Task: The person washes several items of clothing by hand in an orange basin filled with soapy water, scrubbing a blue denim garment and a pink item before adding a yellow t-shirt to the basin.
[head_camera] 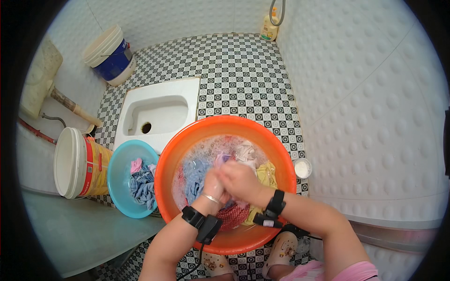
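An orange plastic basin (225, 251) stands before me with sudsy water and several wet garments in it. My left hand (215, 182) and my right hand (239, 177) meet over its middle, both closed and slightly blurred, with a bit of lilac cloth (222, 158) showing at them. Around them lie a light blue garment (195, 177), a red checked cloth (233, 217), a yellow garment (268, 174) and a whitish one (245, 152). To the left, a turquoise basin (117, 189) holds blue denim-like clothes (142, 186) and a pink cloth (136, 165).
Beyond the basins is a squat toilet (160, 112). A yellow and red bucket (95, 165) and a blue and white bucket (114, 59) stand at left. A small cup of white powder (302, 168) is by the right wall; a pump bottle (270, 28) stands in the far corner.
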Tool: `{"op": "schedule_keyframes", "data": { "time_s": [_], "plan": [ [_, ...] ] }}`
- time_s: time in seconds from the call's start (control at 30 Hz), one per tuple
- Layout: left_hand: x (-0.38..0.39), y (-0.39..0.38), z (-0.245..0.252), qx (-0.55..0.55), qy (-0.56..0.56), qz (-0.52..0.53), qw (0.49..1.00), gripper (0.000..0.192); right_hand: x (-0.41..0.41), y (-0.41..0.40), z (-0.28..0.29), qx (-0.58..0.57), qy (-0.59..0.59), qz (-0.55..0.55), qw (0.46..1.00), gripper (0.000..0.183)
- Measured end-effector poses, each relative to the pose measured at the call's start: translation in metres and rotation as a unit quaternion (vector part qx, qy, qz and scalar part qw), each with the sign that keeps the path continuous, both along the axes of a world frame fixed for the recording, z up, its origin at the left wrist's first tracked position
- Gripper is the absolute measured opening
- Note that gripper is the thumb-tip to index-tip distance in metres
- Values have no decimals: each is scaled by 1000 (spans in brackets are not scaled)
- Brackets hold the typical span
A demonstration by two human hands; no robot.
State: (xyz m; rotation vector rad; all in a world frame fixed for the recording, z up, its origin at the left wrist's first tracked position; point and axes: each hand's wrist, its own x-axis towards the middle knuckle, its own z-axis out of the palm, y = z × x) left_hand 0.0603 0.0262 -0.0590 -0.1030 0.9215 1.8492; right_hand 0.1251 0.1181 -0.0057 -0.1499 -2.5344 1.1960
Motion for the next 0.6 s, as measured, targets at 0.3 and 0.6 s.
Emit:
{"op": "schedule_keyframes", "data": {
  "time_s": [0.3,0.6],
  "plan": [
    [-6,-8,40,-91,-50,42,994,41,-8,-1,6,-7,26,10,1000,29],
    [-43,-25,36,-78,14,79,994,29,0,59,-24,-114,-143,99,978,30]
  ]
}}
